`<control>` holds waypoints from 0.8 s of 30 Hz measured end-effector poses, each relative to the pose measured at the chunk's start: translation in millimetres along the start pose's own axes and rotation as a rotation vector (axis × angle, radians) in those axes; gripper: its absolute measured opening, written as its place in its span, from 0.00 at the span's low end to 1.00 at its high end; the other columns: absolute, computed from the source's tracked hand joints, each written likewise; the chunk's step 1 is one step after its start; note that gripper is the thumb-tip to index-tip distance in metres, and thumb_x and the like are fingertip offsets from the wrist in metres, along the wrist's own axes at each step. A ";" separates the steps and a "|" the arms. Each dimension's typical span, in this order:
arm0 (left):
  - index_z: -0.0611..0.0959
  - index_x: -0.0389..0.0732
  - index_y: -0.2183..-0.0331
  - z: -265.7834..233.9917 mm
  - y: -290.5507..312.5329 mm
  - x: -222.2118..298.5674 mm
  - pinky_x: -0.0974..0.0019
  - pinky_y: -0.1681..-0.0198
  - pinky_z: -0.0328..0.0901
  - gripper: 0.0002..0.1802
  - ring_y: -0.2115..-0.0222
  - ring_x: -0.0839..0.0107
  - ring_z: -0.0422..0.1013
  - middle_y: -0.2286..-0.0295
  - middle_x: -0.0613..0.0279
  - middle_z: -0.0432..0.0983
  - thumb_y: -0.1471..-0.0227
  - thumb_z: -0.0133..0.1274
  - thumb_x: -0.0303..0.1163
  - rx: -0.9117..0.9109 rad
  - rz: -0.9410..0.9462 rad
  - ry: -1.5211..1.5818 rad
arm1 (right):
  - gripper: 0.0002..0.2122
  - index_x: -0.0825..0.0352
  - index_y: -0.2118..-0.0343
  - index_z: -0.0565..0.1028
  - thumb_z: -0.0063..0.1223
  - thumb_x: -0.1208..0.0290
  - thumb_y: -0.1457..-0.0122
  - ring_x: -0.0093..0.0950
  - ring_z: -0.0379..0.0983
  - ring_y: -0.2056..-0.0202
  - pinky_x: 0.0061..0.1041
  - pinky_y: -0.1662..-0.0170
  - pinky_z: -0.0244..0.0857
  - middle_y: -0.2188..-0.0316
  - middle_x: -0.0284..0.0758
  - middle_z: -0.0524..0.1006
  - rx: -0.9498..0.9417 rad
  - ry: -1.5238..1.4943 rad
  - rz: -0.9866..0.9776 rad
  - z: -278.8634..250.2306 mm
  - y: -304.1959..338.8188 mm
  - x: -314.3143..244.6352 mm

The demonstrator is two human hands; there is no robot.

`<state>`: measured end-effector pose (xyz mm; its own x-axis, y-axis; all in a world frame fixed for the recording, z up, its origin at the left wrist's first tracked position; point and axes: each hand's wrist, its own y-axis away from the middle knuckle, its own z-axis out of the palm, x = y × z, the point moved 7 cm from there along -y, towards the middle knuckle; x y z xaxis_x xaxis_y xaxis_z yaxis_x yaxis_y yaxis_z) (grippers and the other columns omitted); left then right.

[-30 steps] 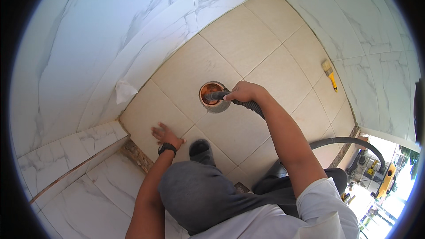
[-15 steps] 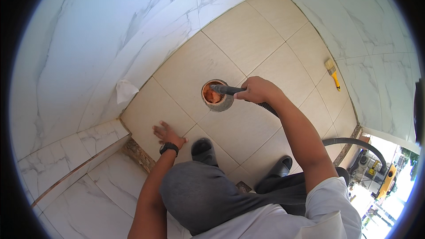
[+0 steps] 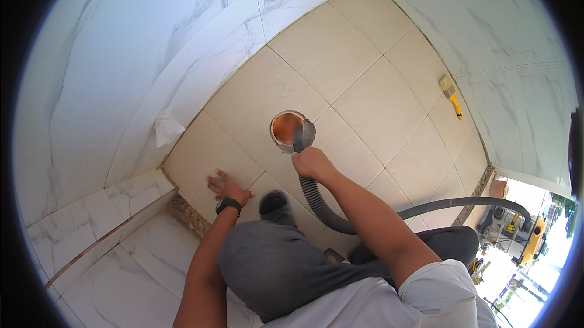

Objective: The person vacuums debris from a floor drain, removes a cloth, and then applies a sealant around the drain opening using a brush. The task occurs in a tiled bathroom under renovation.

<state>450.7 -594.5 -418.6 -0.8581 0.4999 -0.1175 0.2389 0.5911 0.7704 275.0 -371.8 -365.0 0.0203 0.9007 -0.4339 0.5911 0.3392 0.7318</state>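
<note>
My right hand (image 3: 312, 162) is closed around the end of a black ribbed vacuum hose (image 3: 315, 197). The hose tip points into a round pipe opening (image 3: 273, 133) in the floor; its orange-brown inside is blurred. Rough grey cement rings the pipe. From my hand the hose curves back beneath my right forearm and off to the right. My left hand (image 3: 226, 187) rests flat on the beige floor tiles with fingers spread, holding nothing. A black watch sits on that wrist.
A yellow-handled paintbrush (image 3: 451, 97) lies by the right wall. A white crumpled piece (image 3: 167, 130) is at the foot of the left marble-patterned wall (image 3: 121, 66). My dark shoe (image 3: 277, 206) stands near the hole. Outside the doorway at right is a yellow-and-black machine (image 3: 530, 243).
My right hand has moved left and toward me, swinging the hose tip from the pipe's upper part to its lower right side. The left hand stays on the floor.
</note>
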 end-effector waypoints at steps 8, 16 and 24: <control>0.27 0.40 0.34 0.8 0.4 -1.6 0.34 0.35 0.48 0.82 0.32 0.40 0.23 0.35 0.33 0.13 0.66 0.77 0.44 0.017 0.003 0.049 | 0.26 0.82 0.69 0.76 0.43 0.55 0.37 0.57 0.77 0.64 0.48 0.56 0.71 0.71 0.62 0.78 0.173 -0.220 -0.026 26.2 35.4 1.9; 0.27 0.39 0.34 2.0 -4.3 -0.1 0.32 0.36 0.49 0.83 0.32 0.39 0.23 0.36 0.30 0.13 0.67 0.77 0.45 0.028 0.000 0.014 | 0.25 0.80 0.69 0.77 0.42 0.55 0.36 0.50 0.78 0.73 0.42 0.68 0.72 0.74 0.57 0.78 0.055 -0.731 0.179 22.5 -7.4 -1.3; 0.28 0.41 0.33 5.1 -7.9 -4.2 0.32 0.37 0.50 0.85 0.32 0.40 0.23 0.35 0.31 0.15 0.69 0.79 0.46 0.041 0.010 0.028 | 0.25 0.77 0.71 0.77 0.46 0.52 0.37 0.47 0.79 0.71 0.39 0.64 0.73 0.78 0.52 0.78 0.082 -0.268 -0.063 1.0 39.5 9.9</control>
<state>454.7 -598.1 -427.4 -0.8678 0.4883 -0.0921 0.2651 0.6118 0.7452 299.5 -349.8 -340.9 0.1871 0.7713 -0.6084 0.6607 0.3595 0.6590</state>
